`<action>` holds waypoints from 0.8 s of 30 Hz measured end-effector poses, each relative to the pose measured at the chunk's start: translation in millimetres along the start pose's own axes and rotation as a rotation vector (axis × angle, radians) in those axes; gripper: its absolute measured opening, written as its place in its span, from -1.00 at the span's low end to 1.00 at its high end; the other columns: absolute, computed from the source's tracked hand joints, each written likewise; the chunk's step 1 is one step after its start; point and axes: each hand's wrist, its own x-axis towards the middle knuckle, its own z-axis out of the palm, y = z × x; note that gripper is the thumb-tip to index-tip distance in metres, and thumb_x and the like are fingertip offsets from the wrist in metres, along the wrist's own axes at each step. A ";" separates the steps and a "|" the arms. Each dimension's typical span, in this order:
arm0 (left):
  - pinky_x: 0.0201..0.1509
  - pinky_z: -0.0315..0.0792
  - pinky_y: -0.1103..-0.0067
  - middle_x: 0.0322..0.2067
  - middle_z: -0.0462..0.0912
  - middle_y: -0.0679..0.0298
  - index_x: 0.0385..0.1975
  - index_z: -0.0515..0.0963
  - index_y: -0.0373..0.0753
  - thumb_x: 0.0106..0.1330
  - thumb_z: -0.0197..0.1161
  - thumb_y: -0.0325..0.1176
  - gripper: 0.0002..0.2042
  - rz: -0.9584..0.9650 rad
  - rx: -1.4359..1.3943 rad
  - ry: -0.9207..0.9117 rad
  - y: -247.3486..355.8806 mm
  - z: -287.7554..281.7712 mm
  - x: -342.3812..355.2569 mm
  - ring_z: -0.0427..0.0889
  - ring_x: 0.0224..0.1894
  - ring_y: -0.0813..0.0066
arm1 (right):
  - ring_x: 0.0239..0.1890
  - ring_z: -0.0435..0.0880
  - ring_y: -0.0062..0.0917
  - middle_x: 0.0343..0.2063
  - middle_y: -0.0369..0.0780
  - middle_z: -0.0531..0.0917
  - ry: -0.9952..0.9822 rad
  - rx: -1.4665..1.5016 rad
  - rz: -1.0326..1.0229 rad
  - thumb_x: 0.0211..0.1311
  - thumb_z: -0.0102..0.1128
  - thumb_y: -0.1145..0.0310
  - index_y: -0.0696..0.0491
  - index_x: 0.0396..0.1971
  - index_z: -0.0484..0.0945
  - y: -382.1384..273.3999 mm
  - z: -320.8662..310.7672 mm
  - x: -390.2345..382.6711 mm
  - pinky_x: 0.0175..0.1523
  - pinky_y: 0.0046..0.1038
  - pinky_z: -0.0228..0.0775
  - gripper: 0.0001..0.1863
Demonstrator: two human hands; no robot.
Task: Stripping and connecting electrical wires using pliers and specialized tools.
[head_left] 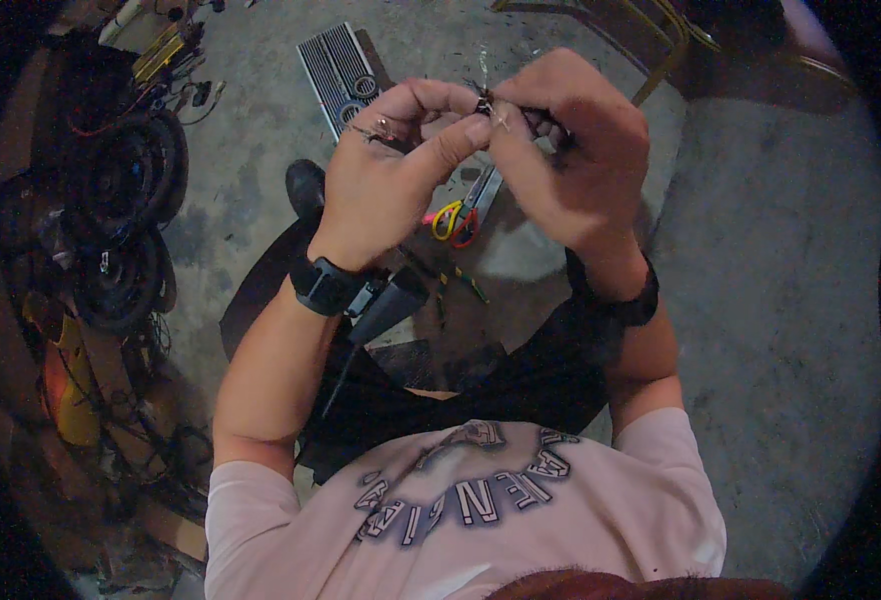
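My left hand (386, 175) and my right hand (576, 150) meet high in the middle, fingertips pinched together. Between them they grip thin dark wires (484, 103) with bare, twisted silvery strands sticking up. Another loose wire end (381, 133) pokes out by the left fingers. Part of the wire is hidden in the right palm. Below the hands lie scissors (454, 222) with yellow and orange handles. Nearer my body are pliers (477, 286) with green-yellow grips, beside a black tool (389, 303) whose kind I cannot make out.
A finned metal box (333, 78), like an amplifier, lies beyond my left hand. Two round black speakers (121, 180) stand at the left among tangled cables and a yellow-orange object (69, 385). Metal chair legs (666, 40) reach in at the upper right over grey concrete floor (771, 250).
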 end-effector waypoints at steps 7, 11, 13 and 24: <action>-0.23 0.41 0.74 -0.31 0.65 0.37 -0.17 0.58 -0.29 0.32 0.31 -0.40 -0.84 0.024 -0.084 -0.005 -4.2 -0.1 -2.0 0.55 -0.30 0.72 | -0.53 0.55 -0.35 -0.59 -0.24 0.53 0.030 -0.036 -0.116 -0.23 0.36 0.58 0.07 -0.53 0.51 2.7 2.9 -3.0 -0.45 -0.41 0.38 -0.79; -0.33 0.35 0.76 -0.36 0.63 0.39 -0.18 0.57 -0.29 0.35 0.29 -0.35 -0.83 -0.050 -0.089 0.040 -0.2 3.5 -5.6 0.49 -0.38 0.76 | -0.55 0.55 -0.36 -0.58 -0.23 0.53 0.077 -0.087 -0.168 -0.24 0.35 0.59 0.07 -0.54 0.50 3.4 7.2 -3.8 -0.45 -0.41 0.40 -0.78; -0.35 0.33 0.76 -0.37 0.63 0.39 -0.17 0.56 -0.30 0.36 0.28 -0.34 -0.82 -0.055 -0.122 0.046 -1.3 4.6 -5.3 0.47 -0.41 0.76 | -0.55 0.55 -0.36 -0.58 -0.23 0.53 0.092 -0.110 -0.178 -0.24 0.34 0.60 0.07 -0.54 0.50 4.4 8.3 -4.3 -0.45 -0.41 0.40 -0.78; -0.33 0.35 0.72 -0.36 0.62 0.38 -0.19 0.55 -0.31 0.37 0.26 -0.33 -0.82 -0.072 -0.283 0.145 -6.6 11.6 -6.1 0.46 -0.40 0.73 | -0.55 0.54 -0.36 -0.59 -0.24 0.53 0.100 -0.142 -0.248 -0.25 0.37 0.56 0.04 -0.52 0.50 12.1 15.3 -7.0 -0.47 -0.39 0.39 -0.76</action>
